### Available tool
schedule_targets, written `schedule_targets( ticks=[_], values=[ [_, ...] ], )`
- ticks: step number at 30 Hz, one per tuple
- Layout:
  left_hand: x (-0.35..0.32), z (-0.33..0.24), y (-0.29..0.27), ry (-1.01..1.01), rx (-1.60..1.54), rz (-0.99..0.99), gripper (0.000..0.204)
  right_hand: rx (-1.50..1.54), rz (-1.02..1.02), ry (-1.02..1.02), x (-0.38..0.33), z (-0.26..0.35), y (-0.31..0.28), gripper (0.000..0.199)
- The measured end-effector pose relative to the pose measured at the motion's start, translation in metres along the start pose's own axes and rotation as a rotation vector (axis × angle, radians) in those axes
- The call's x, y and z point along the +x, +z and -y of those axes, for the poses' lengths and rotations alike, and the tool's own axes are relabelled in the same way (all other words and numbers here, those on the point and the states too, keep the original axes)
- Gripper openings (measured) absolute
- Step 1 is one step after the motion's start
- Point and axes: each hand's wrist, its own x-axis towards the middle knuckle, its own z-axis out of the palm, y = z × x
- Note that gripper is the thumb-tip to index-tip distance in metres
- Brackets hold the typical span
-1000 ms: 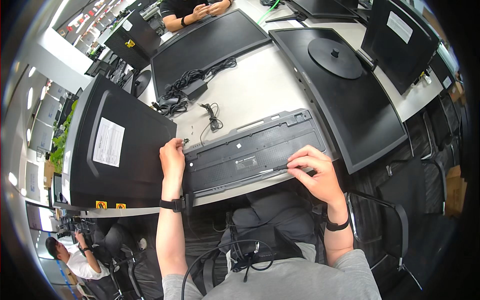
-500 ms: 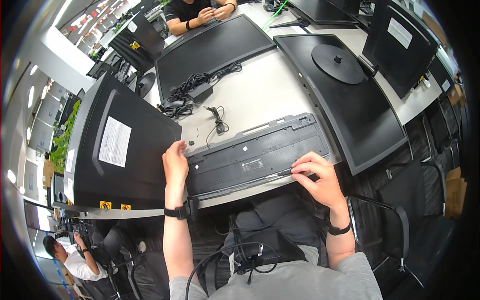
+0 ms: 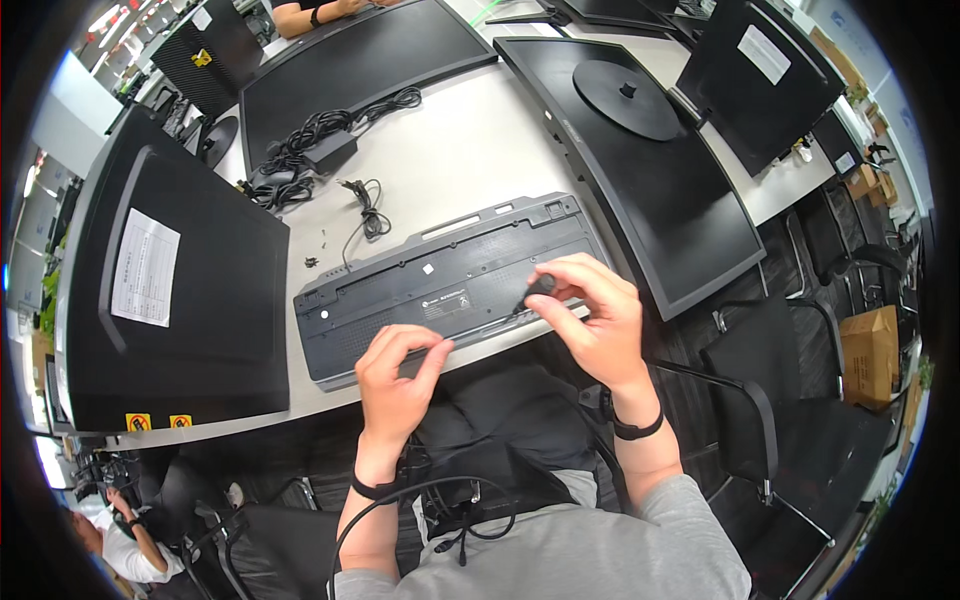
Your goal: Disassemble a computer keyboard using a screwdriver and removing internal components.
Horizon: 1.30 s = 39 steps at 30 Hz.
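An upside-down black keyboard (image 3: 390,291) lies along the table's front edge. My right hand (image 3: 598,320) is closed around the dark handle of a screwdriver (image 3: 541,289), above the keyboard's right part. The thin shaft slants down to the left over the keyboard's near edge. At its far end, the thumb and forefinger of my left hand (image 3: 398,378) are pinched together at the tip. Several small dark screws (image 3: 311,262) lie on the table beyond the keyboard's left end. The keyboard's thin cable (image 3: 369,212) is bundled behind it.
A black computer case (image 3: 215,300) stands at the left. One monitor (image 3: 370,75) lies at the back, another (image 3: 690,220) with a round base (image 3: 628,100) at the right. Black cables with a power adapter (image 3: 330,152) sit between. Chairs (image 3: 790,400) stand at the right.
My right hand has raised the screwdriver from the keyboard's near edge. My left hand has come from the keyboard's left end to the screwdriver's tip. The view has shifted.
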Motion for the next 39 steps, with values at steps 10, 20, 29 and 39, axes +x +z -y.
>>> schedule_targets(
  ticks=[10, 20, 29, 39],
  values=[
    [0.027, 0.002, 0.027, -0.058, -0.161, 0.084, 0.015, -0.118, 0.133, -0.093, 0.015, -0.007, 0.025, 0.029],
    [0.041, 0.004, 0.033, -0.04, -0.235, 0.161, 0.02, -0.166, 0.158, -0.112, 0.019, -0.011, 0.026, 0.028],
    [0.048, 0.012, 0.031, 0.01, -0.189, 0.326, 0.022, -0.264, 0.324, -0.172, 0.031, -0.008, 0.015, 0.029],
    [0.047, 0.011, 0.04, 0.04, -0.128, 0.279, 0.019, -0.289, 0.326, -0.141, 0.033, 0.002, 0.016, 0.027]
  ],
)
